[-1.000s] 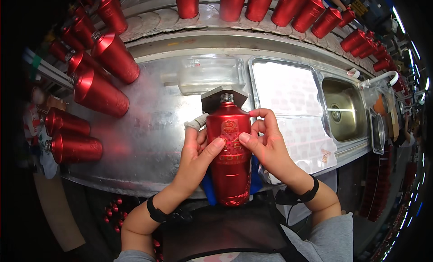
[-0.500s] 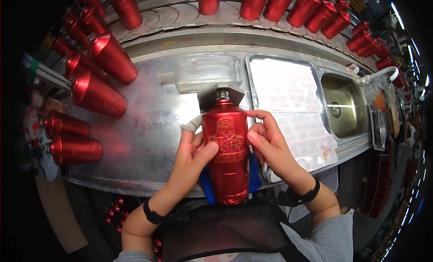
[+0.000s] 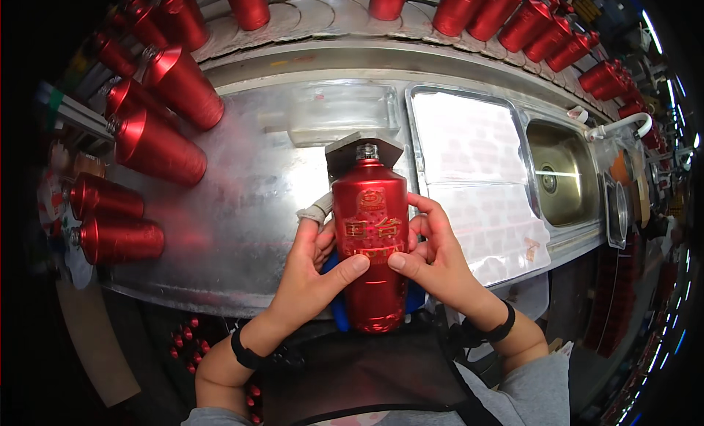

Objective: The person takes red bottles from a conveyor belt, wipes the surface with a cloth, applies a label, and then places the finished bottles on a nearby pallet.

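A glossy red bottle (image 3: 370, 188) with gold raised lettering lies in front of me, its clear glass neck pointing away. My left hand (image 3: 312, 261) is closed round its left side, thumb on the front below the lettering. A whitish wrap covers one finger of that hand. From the right, my right hand (image 3: 438, 261) grips the bottle, its thumb also pressed on the front and fingertips along the edge. Behind the neck is a dark angled block (image 3: 341, 156). Something blue (image 3: 339, 309) shows beneath the bottle; most of it is hidden.
Several red bottles (image 3: 161, 147) stand at the left of the metal worktop (image 3: 227, 257). A clear rectangular tray (image 3: 345, 114) lies behind my bottle. To the right are a tray with white label sheets (image 3: 473, 144) and a sink (image 3: 561, 177). Beyond runs a conveyor (image 3: 315, 19) carrying red bottles.
My right thumb has come down onto the bottle's front, and my left thumb has slid lower. The bottles on the conveyor have shifted to the right.
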`<state>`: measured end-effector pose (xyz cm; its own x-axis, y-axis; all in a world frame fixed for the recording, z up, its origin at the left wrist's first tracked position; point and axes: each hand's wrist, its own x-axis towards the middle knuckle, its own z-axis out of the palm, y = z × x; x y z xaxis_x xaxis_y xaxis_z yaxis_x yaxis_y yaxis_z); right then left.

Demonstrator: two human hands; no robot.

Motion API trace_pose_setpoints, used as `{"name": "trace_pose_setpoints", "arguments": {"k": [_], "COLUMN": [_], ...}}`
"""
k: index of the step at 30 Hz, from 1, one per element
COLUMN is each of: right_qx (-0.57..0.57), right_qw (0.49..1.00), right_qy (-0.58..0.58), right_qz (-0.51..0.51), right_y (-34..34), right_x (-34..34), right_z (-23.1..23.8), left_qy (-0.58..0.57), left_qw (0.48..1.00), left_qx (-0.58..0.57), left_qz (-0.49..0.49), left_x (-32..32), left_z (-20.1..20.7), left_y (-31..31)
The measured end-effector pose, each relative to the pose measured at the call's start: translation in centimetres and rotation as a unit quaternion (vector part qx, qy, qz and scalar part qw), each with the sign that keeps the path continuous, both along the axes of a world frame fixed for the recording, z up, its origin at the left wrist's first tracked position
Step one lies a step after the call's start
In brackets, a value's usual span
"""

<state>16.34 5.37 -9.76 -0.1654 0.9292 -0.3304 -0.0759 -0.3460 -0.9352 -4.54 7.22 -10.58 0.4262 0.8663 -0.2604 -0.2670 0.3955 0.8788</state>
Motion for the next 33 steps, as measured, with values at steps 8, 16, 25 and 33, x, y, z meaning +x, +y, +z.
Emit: {"name": "trace_pose_setpoints", "arguments": {"k": [8,16,25,33], "right_qx": [-0.022,0.001,-0.005,-0.058], "right_qw": [1.0,1.0,1.0,0.998], "right_qy": [-0.006,-0.03,0.01,0.009], "right_qz": [0.007,-0.004,0.01,-0.001], "right_y": [0.5,0.7,1.1,1.3], "right_x": [-0.6,-1.5,-1.2,-1.7], "right_z": [0.4,-0.3,-0.9,0.2], "left_qy": [0.012,0.015,-0.071,-0.063], "left_qw": [1.0,0.999,0.997,0.996], "left_qx": [0.024,0.029,-0.037,-0.036], "left_qz": [0.0,0.0,0.019,0.042], "left_x": [-0.6,-1.0,-2.3,-1.6], "left_z": [-0.7,-1.3,-1.2,-0.6], "left_y": [0.1,0.0,-0.1,0.4]}}
